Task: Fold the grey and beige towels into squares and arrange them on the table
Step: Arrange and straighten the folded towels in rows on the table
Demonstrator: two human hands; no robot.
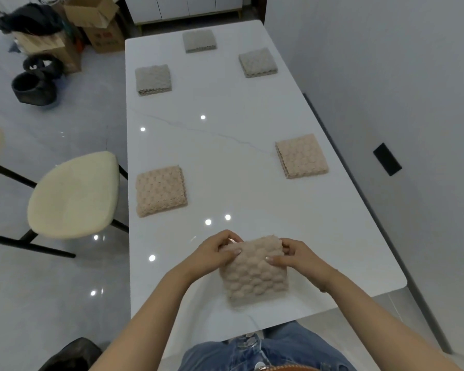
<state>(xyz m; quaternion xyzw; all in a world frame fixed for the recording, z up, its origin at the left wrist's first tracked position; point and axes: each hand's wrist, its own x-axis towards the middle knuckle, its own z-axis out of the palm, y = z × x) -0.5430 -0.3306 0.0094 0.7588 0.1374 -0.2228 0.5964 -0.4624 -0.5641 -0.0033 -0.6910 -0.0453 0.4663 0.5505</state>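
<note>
Six towels are in view on the white table [332, 236], five of them already folded square and laid out in a spaced pattern, apparently so that each sits apart from its neighbours. From the left: a grey towel [153, 79] and, nearer, a beige towel [161, 191] lie along the left edge; a second grey towel [199, 40] lies at the far end; a third grey towel [257, 62] and a second beige towel [302, 156] lie along the right edge. At the near end, the left hand [214, 254] and right hand [296, 259] each pinch a far corner of the last beige towel [255, 271], thumbs on top, probably to square its fold. No containers stand on the table; cardboard boxes [91, 20] sit on the floor beyond, contents indistinct.
</note>
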